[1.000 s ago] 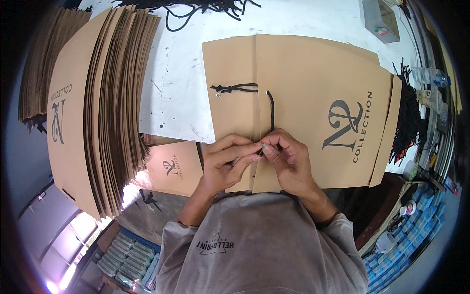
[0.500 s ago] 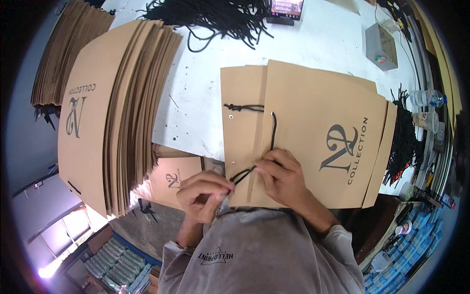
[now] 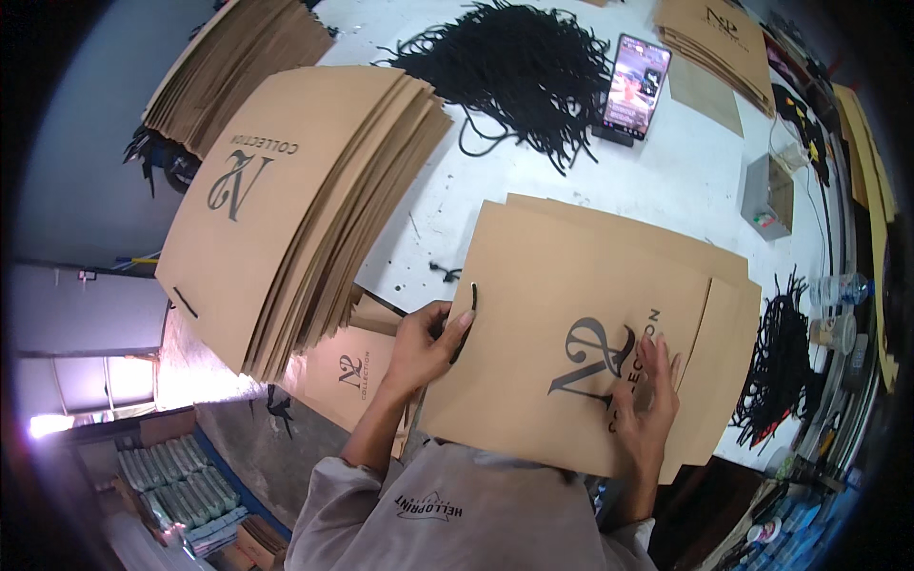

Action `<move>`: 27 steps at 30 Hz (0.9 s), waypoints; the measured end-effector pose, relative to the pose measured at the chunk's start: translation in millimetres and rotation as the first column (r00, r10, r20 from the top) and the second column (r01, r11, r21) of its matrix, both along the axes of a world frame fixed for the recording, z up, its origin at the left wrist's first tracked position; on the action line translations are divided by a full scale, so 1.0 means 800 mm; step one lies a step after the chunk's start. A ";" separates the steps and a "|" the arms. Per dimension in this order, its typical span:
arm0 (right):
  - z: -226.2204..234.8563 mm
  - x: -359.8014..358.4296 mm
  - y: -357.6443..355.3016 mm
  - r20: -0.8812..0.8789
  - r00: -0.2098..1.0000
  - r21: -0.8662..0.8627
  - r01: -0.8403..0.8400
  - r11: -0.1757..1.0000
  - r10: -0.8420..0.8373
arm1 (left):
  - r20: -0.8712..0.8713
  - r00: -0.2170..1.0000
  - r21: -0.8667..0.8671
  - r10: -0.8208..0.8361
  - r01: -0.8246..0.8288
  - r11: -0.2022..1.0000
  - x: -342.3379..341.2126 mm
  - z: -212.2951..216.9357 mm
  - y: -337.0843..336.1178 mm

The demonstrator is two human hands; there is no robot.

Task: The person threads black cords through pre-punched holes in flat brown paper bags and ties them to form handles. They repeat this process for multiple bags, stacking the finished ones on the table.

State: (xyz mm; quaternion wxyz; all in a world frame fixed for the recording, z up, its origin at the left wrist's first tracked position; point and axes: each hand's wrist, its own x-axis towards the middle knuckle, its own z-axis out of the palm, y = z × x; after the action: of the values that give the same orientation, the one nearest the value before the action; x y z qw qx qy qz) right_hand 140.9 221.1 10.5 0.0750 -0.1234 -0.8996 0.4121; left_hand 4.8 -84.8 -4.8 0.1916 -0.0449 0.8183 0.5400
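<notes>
A flat brown paper bag [image 3: 533,266] with dark print lies on top of a few more on the table before me. My left hand [image 3: 428,347] is closed on its left edge, thumb on top beside a short black cord [image 3: 474,297] that runs through a hole there; its other fingers are partly hidden. More black cord [image 3: 445,273] sticks out past the same edge onto the white tabletop. On the right part of the bag, over the print, my right hand [image 3: 650,395] is open with its fingers apart, holding nothing.
A tall stack of brown bags [image 3: 314,209] stands at the left, another stack [image 3: 228,71] behind it. Loose black cords [image 3: 505,67] lie heaped at the back, beside a propped phone [image 3: 633,86]. More cords [image 3: 776,362] and a clear box [image 3: 767,195] are at the right.
My hands were together at the cord on the bag's left side; they are now apart, left on the edge, right out over the print. The top bag has shifted left, covering the bag beneath.
</notes>
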 end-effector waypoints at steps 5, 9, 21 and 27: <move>0.011 0.008 0.016 -0.416 0.891 -0.022 0.189 0.982 -0.181 | -0.513 0.855 -0.050 0.070 -0.111 0.993 0.024 0.086 -0.045; 0.021 0.021 0.045 -0.506 0.811 -0.247 0.188 0.951 -0.292 | -0.861 0.467 0.008 0.200 -0.381 0.925 0.061 0.193 -0.096; -0.011 0.028 0.040 -0.511 0.751 -0.438 0.191 0.878 -0.418 | -0.893 0.177 -0.345 -0.415 -0.861 0.374 0.053 0.247 -0.350; -0.025 0.035 0.139 -0.307 0.854 -0.001 0.441 0.898 -0.420 | -0.883 0.292 -0.449 -0.369 -0.756 0.476 0.035 0.131 -0.394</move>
State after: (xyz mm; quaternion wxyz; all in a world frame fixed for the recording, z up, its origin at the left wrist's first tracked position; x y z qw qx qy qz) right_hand 169.0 332.3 -9.7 0.3047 -0.2549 -0.8410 0.3673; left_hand 32.9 -400.1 99.8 -0.4527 0.0641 0.8894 -0.0006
